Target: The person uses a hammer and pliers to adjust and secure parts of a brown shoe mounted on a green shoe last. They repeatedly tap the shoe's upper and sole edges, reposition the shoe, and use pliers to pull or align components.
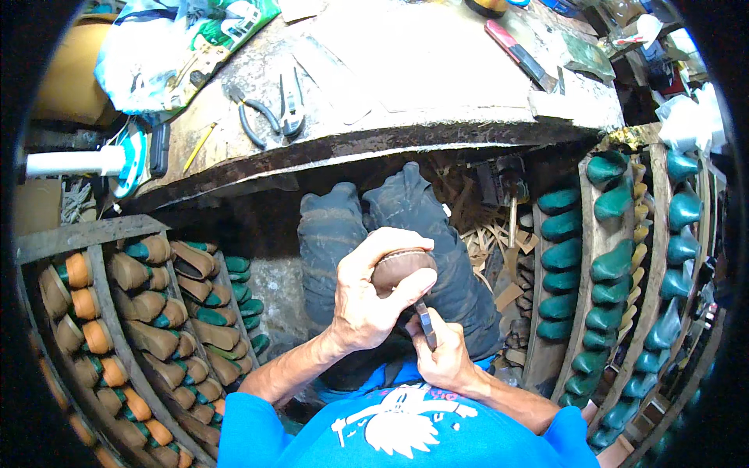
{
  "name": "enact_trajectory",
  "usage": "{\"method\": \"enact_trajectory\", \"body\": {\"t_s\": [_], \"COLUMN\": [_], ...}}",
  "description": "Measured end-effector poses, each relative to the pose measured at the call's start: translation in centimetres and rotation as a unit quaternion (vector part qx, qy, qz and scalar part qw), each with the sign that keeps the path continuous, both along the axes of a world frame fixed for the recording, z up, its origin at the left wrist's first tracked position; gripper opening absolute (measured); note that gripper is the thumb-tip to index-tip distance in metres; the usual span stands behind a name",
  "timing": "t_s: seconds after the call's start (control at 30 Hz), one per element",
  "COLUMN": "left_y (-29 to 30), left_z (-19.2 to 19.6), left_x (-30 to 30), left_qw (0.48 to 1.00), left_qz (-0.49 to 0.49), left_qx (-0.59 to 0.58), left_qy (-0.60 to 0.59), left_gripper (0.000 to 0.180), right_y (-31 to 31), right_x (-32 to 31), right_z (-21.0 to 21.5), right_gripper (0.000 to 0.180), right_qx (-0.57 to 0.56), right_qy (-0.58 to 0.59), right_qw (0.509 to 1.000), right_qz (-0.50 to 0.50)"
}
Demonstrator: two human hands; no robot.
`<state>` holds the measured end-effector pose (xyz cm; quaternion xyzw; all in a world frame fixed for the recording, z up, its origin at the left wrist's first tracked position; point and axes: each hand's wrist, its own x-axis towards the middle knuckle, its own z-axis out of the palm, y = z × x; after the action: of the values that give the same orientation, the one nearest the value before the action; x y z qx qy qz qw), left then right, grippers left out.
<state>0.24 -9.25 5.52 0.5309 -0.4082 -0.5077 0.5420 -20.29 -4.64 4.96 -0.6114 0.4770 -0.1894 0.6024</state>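
My left hand [374, 300] grips a brown shoe [403, 267], sole side up, over my lap. Just below and right of it, my right hand [445, 355] is closed around a metal hand tool [426, 320] whose tip points up toward the shoe's edge. Both hands hover above my dark trouser legs [437, 234], close to my blue shirt.
A worn workbench [374, 132] curves across the top, carrying pliers [261, 117], another pair of pliers [292, 105], a pencil [200, 146] and a red-handled knife [519, 51]. Racks of brown shoes on lasts [148, 312] stand left; racks of green lasts [616, 265] stand right. Scraps litter the floor.
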Motion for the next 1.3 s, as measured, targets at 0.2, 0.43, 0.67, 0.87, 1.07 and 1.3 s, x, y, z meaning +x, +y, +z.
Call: {"method": "enact_trajectory", "body": {"t_s": [0.2, 0.43, 0.67, 0.87, 1.07, 1.3], "left_y": [-0.7, -1.3, -0.3, 0.3, -3.0, -4.7], "left_z": [-0.8, -0.7, -1.7, -1.5, -1.9, -4.8], "left_x": [-0.1, 0.0, -0.5, -0.9, 1.2, 3.3], "left_qw": [0.999, 0.999, 0.998, 1.000, 0.996, 0.997], "left_qz": [-0.011, 0.014, -0.016, -0.002, -0.007, 0.018], "left_qx": [0.029, 0.026, -0.041, -0.005, 0.086, 0.024], "left_qy": [0.016, -0.020, -0.052, 0.000, -0.034, 0.072], "left_gripper": [0.035, 0.036, 0.037, 0.037, 0.033, 0.032], "right_y": [-0.9, -4.4, -9.7, -13.4, -20.6, -38.8], "right_x": [0.1, -7.7, -5.6, -2.2, 1.2, 7.9], "right_z": [-1.5, 3.7, 9.9, 11.5, 8.1, -0.8], "right_gripper": [0.015, 0.024, 0.016, 0.022, 0.023, 0.017], "right_qx": [-0.015, 0.313, 0.261, 0.298, -0.138, -0.270], "right_qy": [0.014, 0.066, -0.056, 0.034, 0.099, 0.261], "right_qw": [1.000, 0.925, 0.963, 0.946, 0.968, 0.927], "right_qz": [0.020, 0.204, -0.045, 0.119, 0.186, -0.019]}}
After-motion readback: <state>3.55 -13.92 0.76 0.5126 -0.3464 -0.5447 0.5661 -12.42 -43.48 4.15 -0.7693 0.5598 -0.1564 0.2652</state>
